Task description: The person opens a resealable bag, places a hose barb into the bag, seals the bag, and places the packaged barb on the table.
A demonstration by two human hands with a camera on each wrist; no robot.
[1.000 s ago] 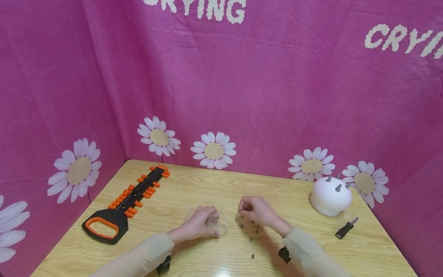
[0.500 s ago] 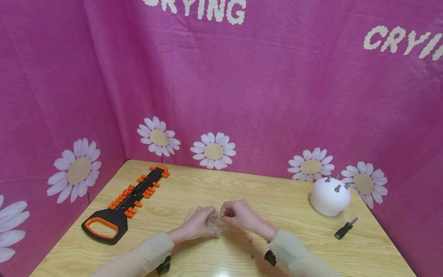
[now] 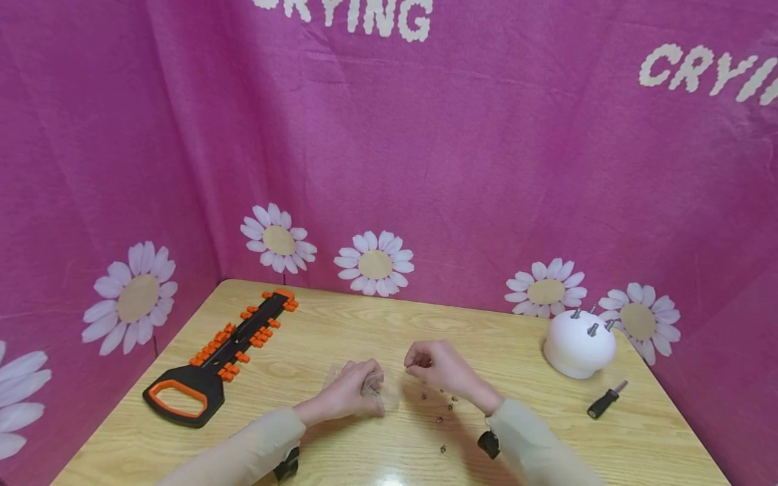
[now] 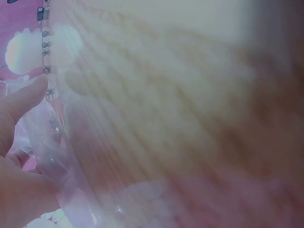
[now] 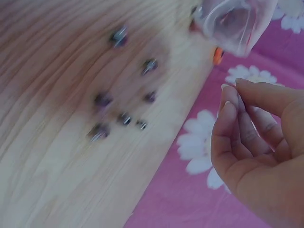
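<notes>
Left hand (image 3: 348, 393) grips the clear bag (image 5: 236, 27) near metal pieces (image 5: 125, 118).

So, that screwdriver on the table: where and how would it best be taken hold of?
For the screwdriver, probably the thick black handle, from above and the near side, with the right hand, the closer one. The handle's butt faces the person, while the thin shaft points away and rightward, so fingers could likely close across the handle.
</notes>
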